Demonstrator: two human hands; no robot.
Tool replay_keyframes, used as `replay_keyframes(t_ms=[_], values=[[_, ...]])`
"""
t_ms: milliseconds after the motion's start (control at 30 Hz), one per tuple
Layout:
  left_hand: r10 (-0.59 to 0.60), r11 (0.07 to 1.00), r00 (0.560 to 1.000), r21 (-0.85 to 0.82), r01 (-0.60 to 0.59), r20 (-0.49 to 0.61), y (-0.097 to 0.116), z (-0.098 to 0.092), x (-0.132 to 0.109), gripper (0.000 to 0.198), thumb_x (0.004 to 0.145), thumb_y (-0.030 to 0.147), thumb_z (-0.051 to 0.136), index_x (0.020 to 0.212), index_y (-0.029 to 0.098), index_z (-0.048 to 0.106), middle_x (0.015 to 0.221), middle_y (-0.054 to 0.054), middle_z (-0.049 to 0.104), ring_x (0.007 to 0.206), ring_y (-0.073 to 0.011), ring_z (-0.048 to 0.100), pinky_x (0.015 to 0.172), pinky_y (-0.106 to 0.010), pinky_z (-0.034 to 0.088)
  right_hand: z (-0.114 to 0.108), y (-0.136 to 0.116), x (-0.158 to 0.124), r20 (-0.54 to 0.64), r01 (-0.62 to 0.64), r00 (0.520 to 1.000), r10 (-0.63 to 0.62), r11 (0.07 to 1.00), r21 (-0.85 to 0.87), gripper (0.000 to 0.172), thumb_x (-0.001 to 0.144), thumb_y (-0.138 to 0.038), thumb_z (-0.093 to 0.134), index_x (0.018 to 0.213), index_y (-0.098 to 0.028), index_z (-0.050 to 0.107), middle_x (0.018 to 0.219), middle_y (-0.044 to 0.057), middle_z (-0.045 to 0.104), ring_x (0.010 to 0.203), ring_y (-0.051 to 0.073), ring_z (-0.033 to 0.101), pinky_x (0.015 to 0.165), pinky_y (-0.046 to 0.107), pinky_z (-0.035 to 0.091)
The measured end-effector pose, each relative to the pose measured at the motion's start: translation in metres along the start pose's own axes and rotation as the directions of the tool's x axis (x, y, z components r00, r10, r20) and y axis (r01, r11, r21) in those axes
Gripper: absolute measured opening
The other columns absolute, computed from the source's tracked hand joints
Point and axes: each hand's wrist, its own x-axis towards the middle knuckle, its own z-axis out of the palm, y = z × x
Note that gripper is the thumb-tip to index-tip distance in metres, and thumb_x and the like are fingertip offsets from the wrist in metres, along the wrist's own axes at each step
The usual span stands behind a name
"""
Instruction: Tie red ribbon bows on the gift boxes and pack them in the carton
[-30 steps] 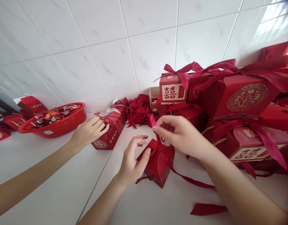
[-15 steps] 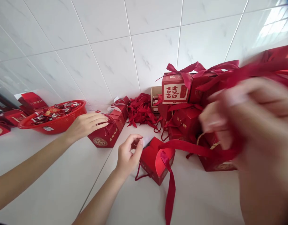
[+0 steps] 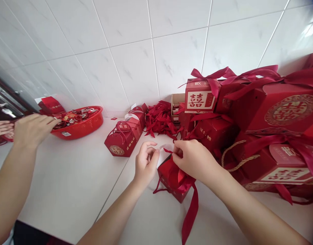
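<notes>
R hand (image 3: 193, 158) fingers pinching the ribbon (image 3: 191, 212) tip; L hand (image 3: 146, 164) fingers curled nr box (image 3: 170, 183), can't tell if gripping. IMO keep ribbon flat, box steady.

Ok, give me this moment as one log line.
right hand: pinching red ribbon | left hand: beside red gift box | co-worker's hand: near red basin

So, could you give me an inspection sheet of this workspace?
Surface: white counter, seam visible.
Job's things: red box, ribbon draped over it.
Clutter: ribbon pile, rope-handled box, stacked boxes, red basin of wrapped packets.
Fingers: right fingers pinch the ribbon; left fingers curled beside the red box, grip unclear.
Cables: nothing seen.
Surroundings: tiled wall; another person's hand at the basin's left end, a further hand at far left.
</notes>
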Motion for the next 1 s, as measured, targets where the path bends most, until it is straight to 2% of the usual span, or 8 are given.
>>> replay_keyframes(t_ms=[167, 367, 500, 600, 767, 867, 933, 1000], values=[[0.042, 0.999, 0.999, -0.007, -0.042, 0.004, 0.002, 0.002, -0.003, 0.012, 0.087, 0.029, 0.054, 0.096, 0.023, 0.049, 0.058, 0.006, 0.05, 0.052, -0.0117, 0.041, 0.053, -0.023, 0.032, 0.003, 0.003, 0.001, 0.081, 0.04, 0.995, -0.05, 0.991, 0.126, 0.023, 0.077, -0.019, 0.053, 0.057, -0.02, 0.042, 0.055, -0.001, 0.054, 0.054, 0.012, 0.046, 0.05, 0.025, 0.03], [-0.001, 0.999, 1.0, -0.045, 0.001, 0.007, 0.007, 0.004, -0.007, 0.014, 0.085, 0.028, 0.055, 0.096, 0.022, 0.048, 0.055, 0.008, 0.045, 0.05, -0.0109, 0.039, 0.052, -0.023, 0.03, 0.002, 0.01, 0.002, 0.117, 0.064, 0.988, -0.099, 0.961, 0.268, 0.023, 0.077, -0.02, 0.051, 0.056, -0.02, 0.04, 0.057, -0.002, 0.052, 0.054, 0.011, 0.043, 0.052, 0.025, 0.032], [0.044, 0.998, 0.999, -0.041, -0.043, 0.021, 0.007, 0.004, -0.009, 0.014, 0.086, 0.027, 0.055, 0.097, 0.022, 0.048, 0.057, 0.007, 0.05, 0.05, -0.0106, 0.039, 0.051, -0.023, 0.031, 0.002, 0.015, 0.004, 0.236, 0.033, 0.962, -0.14, 0.913, 0.406, 0.022, 0.077, -0.02, 0.048, 0.057, -0.019, 0.04, 0.057, -0.004, 0.045, 0.053, 0.01, 0.04, 0.052, 0.025, 0.031], [0.085, 0.996, 0.996, -0.044, -0.084, 0.02, 0.006, 0.005, -0.01, 0.013, 0.086, 0.025, 0.054, 0.096, 0.022, 0.047, 0.056, 0.007, 0.05, 0.049, -0.0099, 0.038, 0.05, -0.023, 0.03, 0.005, 0.018, 0.006, 0.272, -0.013, 0.954, -0.128, 0.886, 0.464, 0.022, 0.077, -0.021, 0.047, 0.058, -0.02, 0.037, 0.055, -0.004, 0.038, 0.051, 0.01, 0.035, 0.05, 0.026, 0.029], [0.165, 0.984, 0.986, -0.066, -0.163, 0.031, 0.007, 0.003, -0.012, 0.012, 0.086, 0.023, 0.055, 0.095, 0.02, 0.048, 0.055, 0.007, 0.051, 0.048, -0.0088, 0.038, 0.048, -0.022, 0.03, 0.007, 0.019, 0.011, 0.257, -0.046, 0.963, -0.082, 0.889, 0.455, 0.022, 0.077, -0.024, 0.05, 0.058, -0.019, 0.04, 0.056, -0.004, 0.039, 0.052, 0.01, 0.036, 0.052, 0.026, 0.029], [0.204, 0.972, 0.973, -0.139, -0.188, 0.111, 0.007, 0.001, -0.016, 0.016, 0.085, 0.024, 0.056, 0.099, 0.019, 0.05, 0.056, 0.007, 0.052, 0.048, -0.0089, 0.04, 0.047, -0.022, 0.03, 0.006, 0.018, 0.011, 0.266, -0.025, 0.958, -0.105, 0.896, 0.443, 0.018, 0.078, -0.025, 0.049, 0.062, -0.019, 0.047, 0.062, -0.002, 0.047, 0.059, 0.011, 0.042, 0.057, 0.026, 0.033], [0.204, 0.964, 0.964, -0.205, -0.167, 0.171, 0.006, 0.001, -0.018, 0.021, 0.085, 0.029, 0.058, 0.102, 0.02, 0.05, 0.056, 0.007, 0.052, 0.048, -0.0093, 0.04, 0.047, -0.022, 0.03, 0.004, 0.017, 0.01, 0.28, -0.014, 0.952, -0.12, 0.9, 0.435, 0.016, 0.079, -0.024, 0.047, 0.065, -0.018, 0.051, 0.066, -0.002, 0.049, 0.062, 0.012, 0.044, 0.058, 0.026, 0.034], [0.144, 0.962, 0.969, -0.258, -0.089, 0.201, 0.006, 0.002, -0.018, 0.023, 0.087, 0.035, 0.055, 0.103, 0.02, 0.051, 0.055, 0.006, 0.052, 0.049, -0.0101, 0.042, 0.048, -0.022, 0.032, 0.003, 0.016, 0.009, 0.31, -0.014, 0.942, -0.132, 0.904, 0.427, 0.014, 0.079, -0.022, 0.046, 0.066, -0.018, 0.051, 0.066, -0.003, 0.05, 0.061, 0.012, 0.044, 0.057, 0.026, 0.034]])
